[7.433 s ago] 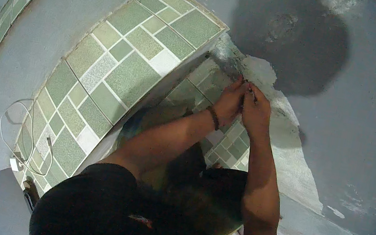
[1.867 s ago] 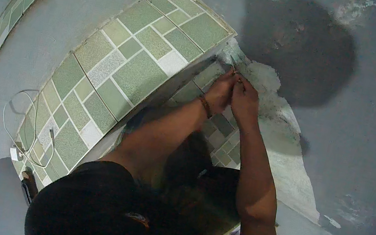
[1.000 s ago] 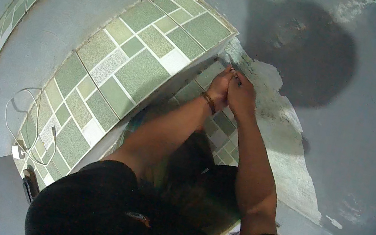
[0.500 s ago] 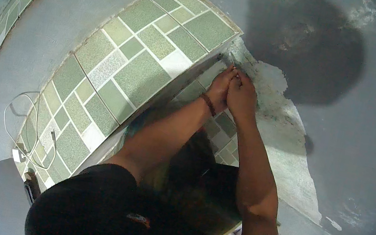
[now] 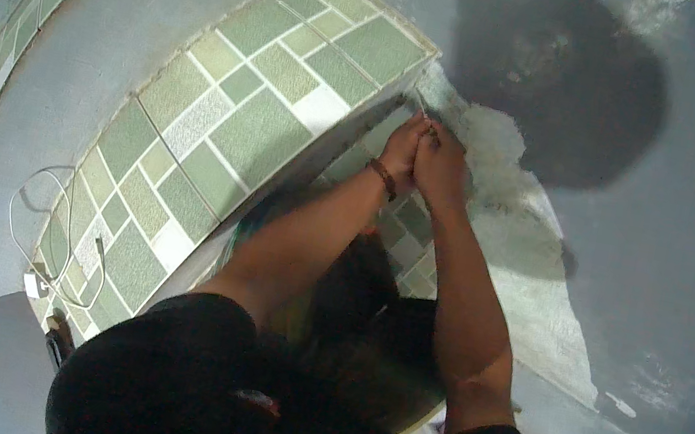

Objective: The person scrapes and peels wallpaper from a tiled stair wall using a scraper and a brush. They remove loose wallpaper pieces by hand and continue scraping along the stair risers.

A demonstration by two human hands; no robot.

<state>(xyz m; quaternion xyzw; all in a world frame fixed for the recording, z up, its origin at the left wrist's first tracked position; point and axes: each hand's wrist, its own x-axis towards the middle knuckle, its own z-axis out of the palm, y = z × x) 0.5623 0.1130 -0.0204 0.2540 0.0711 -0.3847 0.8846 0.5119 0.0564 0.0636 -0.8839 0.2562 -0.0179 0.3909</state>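
Observation:
My left hand (image 5: pixel 402 146) and my right hand (image 5: pixel 439 164) are pressed together low by the wall, fingers closed. From between their fingertips a thin, pale, rod-like piece (image 5: pixel 421 105) sticks out toward the wall. Its other end is hidden in my grip, so its kind does not show. On my left wrist sits a dark beaded bracelet (image 5: pixel 384 177). Close to the hands is a bare, peeled patch of wall (image 5: pixel 495 145).
A raised ledge (image 5: pixel 265 133) of green and white tiles runs along my left. A white cable (image 5: pixel 103 272) with a small white plug (image 5: pixel 35 286) lies at its near left end. The grey wall (image 5: pixel 669 237) rises on the right.
Both hands have shifted slightly left and up together, still joined. The pale rod shows a little more plainly beyond the fingertips.

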